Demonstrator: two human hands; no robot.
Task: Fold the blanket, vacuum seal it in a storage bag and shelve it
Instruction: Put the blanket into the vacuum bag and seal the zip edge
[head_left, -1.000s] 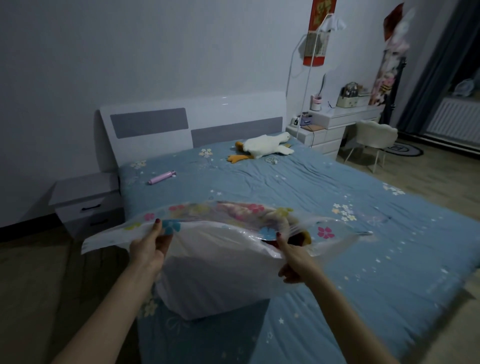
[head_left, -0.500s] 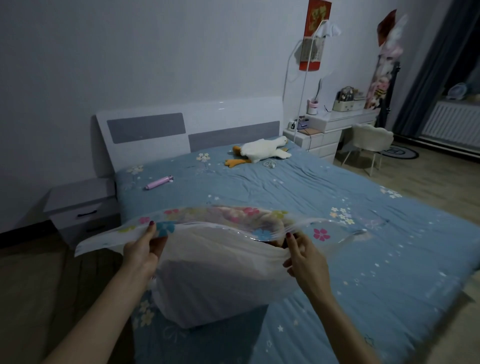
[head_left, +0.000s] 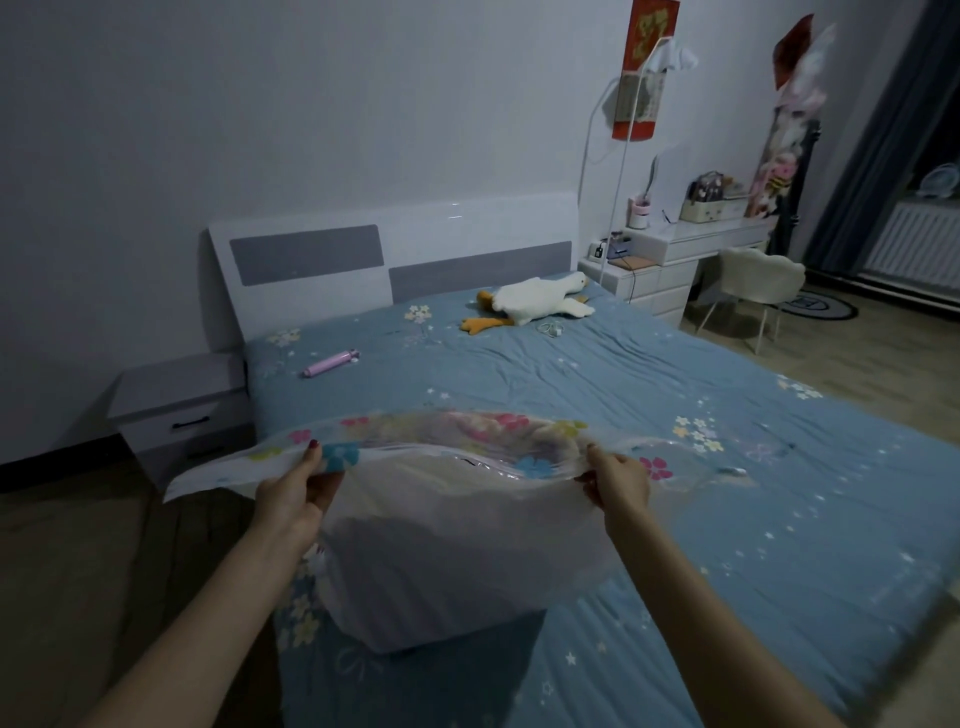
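Clear plastic storage bag (head_left: 467, 551) at bed (head_left: 675, 415) near edge; right hand (head_left: 615, 480) slid outward, left hand (head_left: 293, 491) pinching; mouth drawn taut, sealing next

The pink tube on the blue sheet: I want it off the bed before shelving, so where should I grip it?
Pinch the slim pink tube across its middle from above. It lies flat and slanted on the blue flowered sheet, apart from everything else, so both long sides look open.

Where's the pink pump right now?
Head view: the pink pump lies on the bed, upper left, near the headboard and left of the goose toy.
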